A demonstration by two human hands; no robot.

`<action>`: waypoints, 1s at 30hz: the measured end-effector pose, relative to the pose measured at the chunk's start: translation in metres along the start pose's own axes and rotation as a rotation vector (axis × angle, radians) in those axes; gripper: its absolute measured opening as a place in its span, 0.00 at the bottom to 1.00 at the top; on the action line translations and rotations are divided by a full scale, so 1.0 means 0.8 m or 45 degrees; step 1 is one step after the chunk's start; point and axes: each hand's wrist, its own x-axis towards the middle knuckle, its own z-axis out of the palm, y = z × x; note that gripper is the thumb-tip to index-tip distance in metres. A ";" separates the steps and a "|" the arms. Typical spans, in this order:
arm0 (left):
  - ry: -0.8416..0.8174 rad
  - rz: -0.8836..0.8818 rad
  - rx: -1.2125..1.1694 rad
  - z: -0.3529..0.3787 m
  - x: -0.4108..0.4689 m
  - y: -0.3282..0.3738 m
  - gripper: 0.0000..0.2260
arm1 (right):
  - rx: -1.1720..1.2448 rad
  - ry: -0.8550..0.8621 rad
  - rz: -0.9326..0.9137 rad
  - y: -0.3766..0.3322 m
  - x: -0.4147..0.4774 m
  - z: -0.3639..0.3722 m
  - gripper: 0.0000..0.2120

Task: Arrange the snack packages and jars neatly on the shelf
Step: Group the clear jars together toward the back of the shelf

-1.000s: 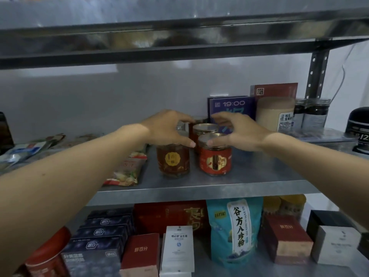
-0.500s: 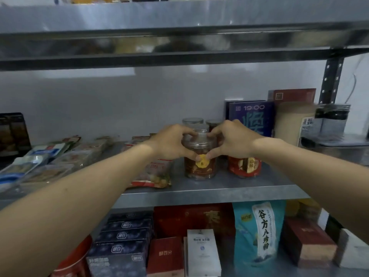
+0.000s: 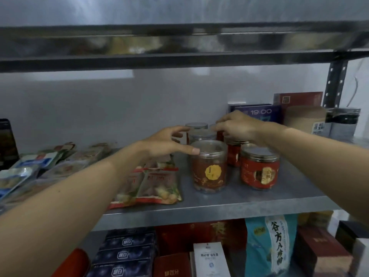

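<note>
Several clear jars stand in two rows on the metal shelf [image 3: 219, 209]. At the front are a brown jar with a yellow label [image 3: 209, 168] and a red jar [image 3: 259, 170]. My left hand [image 3: 169, 142] is spread beside the brown-jar row. Its thumb touches the front brown jar's lid rim, and its fingers reach toward the silver-lidded jars behind [image 3: 202, 134]. My right hand [image 3: 237, 126] hovers over a middle red jar [image 3: 234, 154], fingers curled down onto the top of a rear jar that it mostly hides. Red snack pouches [image 3: 151, 182] lie left of the jars.
A blue box marked 19:00 [image 3: 259, 112], a red box [image 3: 297, 98], a tan canister [image 3: 305, 118] and dark jars [image 3: 347, 120] fill the back right. Flat packets [image 3: 26, 172] lie at the left. The upper shelf [image 3: 179, 56] is close overhead. The lower shelf holds boxes and a teal bag [image 3: 271, 246].
Both hands let go of the front brown jar, which now stands at the shelf front. They moved back to the jars behind it.
</note>
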 end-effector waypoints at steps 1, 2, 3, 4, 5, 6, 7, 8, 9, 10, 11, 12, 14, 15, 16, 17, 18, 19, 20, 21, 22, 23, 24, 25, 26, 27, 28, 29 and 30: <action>0.000 -0.013 -0.064 -0.002 0.003 -0.003 0.40 | -0.005 -0.018 0.019 0.000 0.010 0.004 0.22; 0.006 -0.021 -0.134 -0.003 0.007 -0.005 0.36 | -0.015 -0.032 0.030 0.002 0.019 0.006 0.22; 0.022 -0.023 -0.199 -0.003 0.014 -0.006 0.31 | -0.027 -0.044 0.032 0.004 0.027 0.008 0.22; 0.048 -0.026 -0.229 -0.005 0.020 -0.008 0.26 | -0.038 -0.059 0.027 0.007 0.035 0.010 0.21; 0.075 -0.032 -0.218 -0.006 0.027 -0.010 0.22 | -0.051 -0.079 0.023 0.010 0.042 0.012 0.19; 0.105 -0.044 -0.169 -0.006 0.034 -0.013 0.21 | -0.062 -0.109 0.024 0.011 0.047 0.014 0.18; 0.128 -0.053 -0.109 -0.006 0.040 -0.016 0.20 | -0.071 -0.137 0.019 0.012 0.051 0.016 0.18; 0.143 -0.055 -0.064 -0.006 0.047 -0.016 0.20 | -0.074 -0.157 0.008 0.014 0.055 0.017 0.19; 0.153 -0.054 -0.046 -0.004 0.053 -0.017 0.20 | -0.072 -0.164 -0.005 0.016 0.059 0.017 0.21; 0.160 -0.047 -0.046 -0.001 0.059 -0.018 0.20 | -0.064 -0.163 -0.018 0.019 0.062 0.017 0.22; 0.167 -0.037 -0.042 0.002 0.064 -0.020 0.19 | -0.054 -0.166 -0.032 0.021 0.064 0.018 0.23; 0.170 -0.021 -0.026 0.005 0.068 -0.020 0.18 | -0.050 -0.169 -0.052 0.021 0.066 0.019 0.23; 0.172 -0.002 -0.016 0.009 0.073 -0.022 0.18 | -0.069 -0.170 -0.092 0.020 0.071 0.021 0.23; 0.182 -0.006 -0.020 0.009 0.075 -0.025 0.18 | -0.076 -0.169 -0.108 0.020 0.074 0.023 0.22; 0.193 -0.007 -0.012 0.009 0.075 -0.026 0.17 | -0.078 -0.174 -0.130 0.019 0.076 0.025 0.21; 0.199 -0.001 0.005 0.006 0.075 -0.027 0.17 | -0.089 -0.179 -0.144 0.018 0.077 0.026 0.21; 0.195 0.006 0.027 0.004 0.075 -0.026 0.16 | -0.103 -0.185 -0.155 0.016 0.078 0.026 0.21; 0.190 0.009 0.047 0.002 0.076 -0.026 0.16 | -0.122 -0.194 -0.157 0.014 0.081 0.024 0.21; 0.183 0.012 0.055 0.000 0.075 -0.027 0.16 | -0.132 -0.203 -0.158 0.014 0.082 0.023 0.20; 0.183 0.015 0.049 -0.001 0.074 -0.027 0.16 | -0.136 -0.196 -0.155 0.013 0.084 0.021 0.20; 0.197 0.025 0.044 -0.002 0.075 -0.028 0.16 | -0.133 -0.166 -0.160 0.014 0.087 0.019 0.21; 0.224 0.035 0.048 -0.005 0.078 -0.027 0.15 | -0.118 -0.120 -0.160 0.014 0.092 0.016 0.23; 0.253 0.033 0.048 -0.008 0.081 -0.027 0.15 | -0.098 -0.074 -0.153 0.015 0.097 0.013 0.25; 0.274 0.021 0.041 -0.011 0.085 -0.029 0.14 | -0.099 -0.049 -0.136 0.015 0.103 0.012 0.28; 0.279 0.008 0.040 -0.013 0.088 -0.032 0.14 | -0.124 -0.046 -0.128 0.015 0.107 0.012 0.30; 0.278 -0.003 0.048 -0.015 0.093 -0.034 0.15 | -0.161 -0.054 -0.120 0.015 0.111 0.014 0.31; 0.285 -0.008 0.053 -0.017 0.098 -0.035 0.15 | -0.191 -0.054 -0.123 0.014 0.117 0.015 0.31; 0.308 -0.020 0.042 -0.019 0.104 -0.037 0.16 | -0.206 -0.058 -0.118 0.013 0.124 0.017 0.31; 0.334 -0.039 0.016 -0.021 0.109 -0.040 0.16 | -0.212 -0.067 -0.108 0.013 0.131 0.017 0.30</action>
